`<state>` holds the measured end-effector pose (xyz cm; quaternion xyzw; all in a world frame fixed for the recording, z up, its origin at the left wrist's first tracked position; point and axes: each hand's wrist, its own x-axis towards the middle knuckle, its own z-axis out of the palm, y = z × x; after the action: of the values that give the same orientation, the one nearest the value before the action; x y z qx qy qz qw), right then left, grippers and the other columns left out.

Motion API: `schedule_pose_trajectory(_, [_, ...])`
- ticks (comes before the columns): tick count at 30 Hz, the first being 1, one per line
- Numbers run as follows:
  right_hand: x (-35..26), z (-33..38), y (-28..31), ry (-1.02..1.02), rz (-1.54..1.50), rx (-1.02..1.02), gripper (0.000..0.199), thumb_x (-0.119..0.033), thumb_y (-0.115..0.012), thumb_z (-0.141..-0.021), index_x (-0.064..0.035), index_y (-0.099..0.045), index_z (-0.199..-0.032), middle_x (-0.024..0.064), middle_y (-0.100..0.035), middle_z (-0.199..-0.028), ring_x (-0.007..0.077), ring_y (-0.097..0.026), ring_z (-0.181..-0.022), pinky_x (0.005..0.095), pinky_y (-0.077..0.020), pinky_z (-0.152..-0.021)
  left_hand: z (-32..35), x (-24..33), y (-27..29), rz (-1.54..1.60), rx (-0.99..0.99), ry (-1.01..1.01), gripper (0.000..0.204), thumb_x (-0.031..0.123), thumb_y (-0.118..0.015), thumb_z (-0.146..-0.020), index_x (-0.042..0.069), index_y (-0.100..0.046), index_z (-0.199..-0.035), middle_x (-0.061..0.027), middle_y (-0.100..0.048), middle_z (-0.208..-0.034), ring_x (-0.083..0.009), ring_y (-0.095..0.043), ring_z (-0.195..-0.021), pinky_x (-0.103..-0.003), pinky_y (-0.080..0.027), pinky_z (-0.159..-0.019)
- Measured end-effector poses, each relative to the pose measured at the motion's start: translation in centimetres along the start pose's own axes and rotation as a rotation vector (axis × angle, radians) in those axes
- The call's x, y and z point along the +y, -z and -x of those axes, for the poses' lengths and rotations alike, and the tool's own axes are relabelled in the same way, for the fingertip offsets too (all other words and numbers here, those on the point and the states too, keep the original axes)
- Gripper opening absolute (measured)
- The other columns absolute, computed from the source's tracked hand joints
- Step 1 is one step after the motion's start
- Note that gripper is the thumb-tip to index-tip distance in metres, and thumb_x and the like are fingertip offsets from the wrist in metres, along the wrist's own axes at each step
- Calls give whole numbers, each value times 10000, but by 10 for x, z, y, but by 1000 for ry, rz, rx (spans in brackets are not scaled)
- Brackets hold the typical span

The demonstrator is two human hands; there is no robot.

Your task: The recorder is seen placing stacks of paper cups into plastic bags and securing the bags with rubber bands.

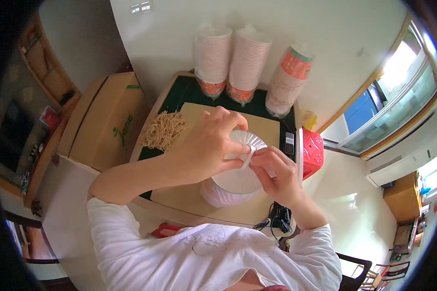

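In front of me on the table stands a round white and pink stack of paper bowls or cups (233, 196), in a clear plastic bag (245, 138) gathered at its top. My left hand (216, 140) reaches over from the left, its fingers closed on the gathered neck of the bag. From the right, my right hand (279, 177) pinches the same neck, close to the left fingers. A pale loop or twist of material shows between the hands; whether it is a band or plastic I cannot tell. A tangled pile of beige bands or strings (163, 131) lies beside my left forearm.
Three tall bagged stacks of paper cups or bowls (212, 56) stand along the table's back, against the wall. A cardboard sheet (262, 121) covers part of the green tabletop. A dark phone-like device (289, 143), black cables (279, 218), a red stool (313, 153) and a large carton (107, 116) surround.
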<state>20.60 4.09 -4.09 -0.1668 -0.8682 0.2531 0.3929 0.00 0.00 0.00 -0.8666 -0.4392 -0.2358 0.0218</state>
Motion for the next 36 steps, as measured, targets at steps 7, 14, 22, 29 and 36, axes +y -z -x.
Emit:
schedule_pose_trajectory(7, [6,-5,-6,60,-134,81,198,130,-598,-748,4,-579,-899,141,-588,-838,234,-601,-734,287,-481,-611,-6,-8,-26,329,62,108,185,72,-723,-617,92,-603,-755,-55,-509,-1085,-239,-470,-1043,-366,-392,-863])
schedule_pose_trajectory(14, [18,-6,0,91,-19,-19,283,32,-647,-747,-25,-554,-1008,121,-578,-933,272,-590,-771,338,-470,-643,-6,-9,-29,761,81,230,143,40,-672,-675,72,-560,-759,-67,-516,-1032,-201,-510,-987,-314,-411,-846])
schedule_pose_trajectory(22, [2,-13,-3,-81,-32,31,346,-153,-634,-819,-10,-480,-1093,144,-607,-882,302,-618,-750,362,-480,-599,-10,-5,-13,753,288,184,145,33,-679,-676,72,-560,-748,-58,-510,-923,-168,-524,-848,-276,-406,-772])
schedule_pose_trajectory(29, [-4,-19,17,-70,308,-113,364,-163,-646,-796,-6,-516,-1097,153,-593,-937,306,-581,-841,394,-458,-711,-9,-2,-21,644,455,162,135,28,-682,-691,59,-565,-750,-39,-507,-810,-154,-523,-742,-264,-416,-663])
schedule_pose_trajectory(36, [-35,-39,1,-16,409,-57,392,-115,-644,-738,-5,-489,-1081,116,-546,-940,308,-529,-911,447,-381,-907,-12,13,-1,522,297,162,128,12,-652,-706,50,-556,-781,-36,-501,-686,-159,-499,-613,-275,-411,-563])
